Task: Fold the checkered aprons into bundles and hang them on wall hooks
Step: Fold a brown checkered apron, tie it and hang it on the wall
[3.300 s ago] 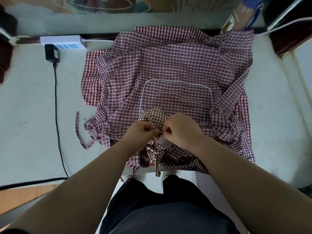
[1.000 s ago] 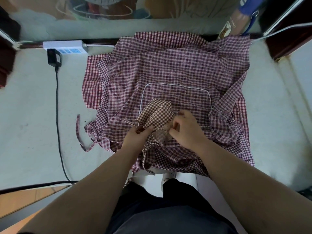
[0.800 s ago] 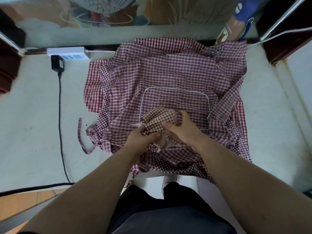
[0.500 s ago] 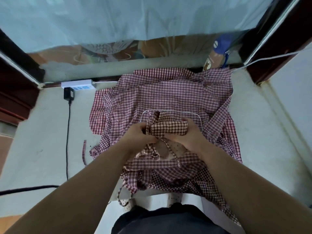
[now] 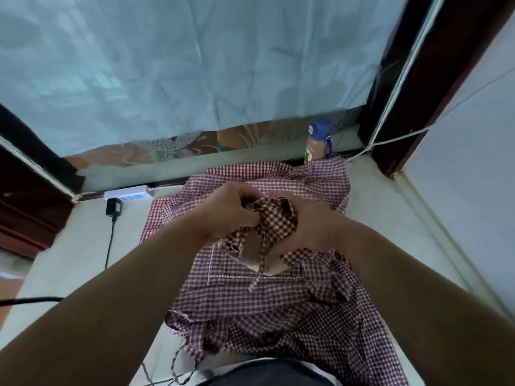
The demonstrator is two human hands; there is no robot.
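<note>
Finding: left hand point(image 5: 225, 214) and right hand point(image 5: 315, 227) both clench the brown checkered bundle point(image 5: 277, 218), raised above the spread aprons point(image 5: 264, 299) on the bench point(image 5: 83, 246). Recommend firm wrapping, the strap point(image 5: 260, 261) secured (it dangles below), a loop left for hanging.

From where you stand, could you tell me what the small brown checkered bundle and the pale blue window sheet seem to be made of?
The small brown checkered bundle: thin woven cloth, probably cotton, matte; it crumples in soft folds. The pale blue window sheet: thin plastic film or light fabric, I cannot tell which; creased, faintly translucent.
</note>
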